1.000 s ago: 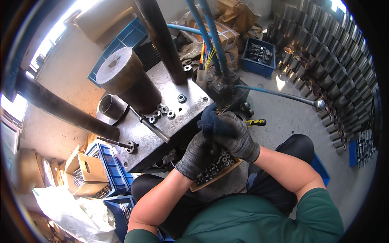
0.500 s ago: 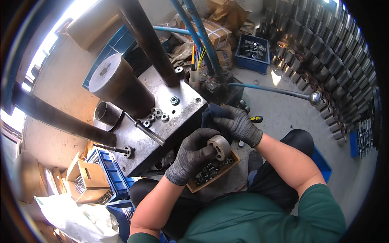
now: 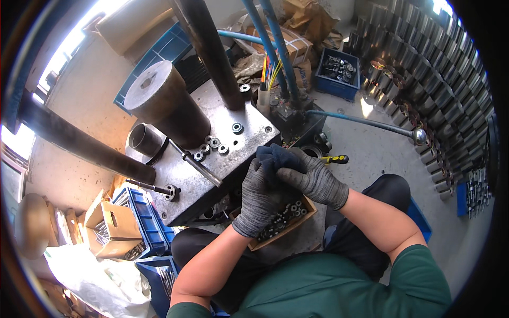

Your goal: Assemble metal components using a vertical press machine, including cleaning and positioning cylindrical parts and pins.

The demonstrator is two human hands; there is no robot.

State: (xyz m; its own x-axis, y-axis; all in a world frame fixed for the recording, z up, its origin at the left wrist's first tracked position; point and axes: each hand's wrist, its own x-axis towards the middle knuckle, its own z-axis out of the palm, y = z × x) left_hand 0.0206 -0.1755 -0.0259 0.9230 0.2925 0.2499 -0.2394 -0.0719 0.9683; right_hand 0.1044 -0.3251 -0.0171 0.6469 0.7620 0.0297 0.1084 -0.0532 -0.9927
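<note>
My left hand (image 3: 255, 199), in a grey knit glove, is closed, its fingers up against a dark blue cloth (image 3: 280, 160). The thick metal ring it held half a second ago is hidden behind the cloth and gloves. From the right, my gloved right hand (image 3: 317, 183) is closed on the cloth, thumb pressed towards the left hand. Below them, between my legs, sits a wooden box (image 3: 286, 229) of small dark metal parts, partly covered by the left hand.
A steel press table (image 3: 233, 153) stands ahead, with a large metal cylinder (image 3: 175, 111), several bearings (image 3: 214, 142) and a bar (image 3: 196, 164). A yellow-black handled tool (image 3: 335, 159) lies beyond my right hand. A blue lever (image 3: 366, 122) reaches right. Stacked metal sleeves (image 3: 424, 79) line the right side.
My hands have come together, the left rising and the right closing in with the cloth. The metal ring has gone out of sight behind them. The view has shifted slightly.
</note>
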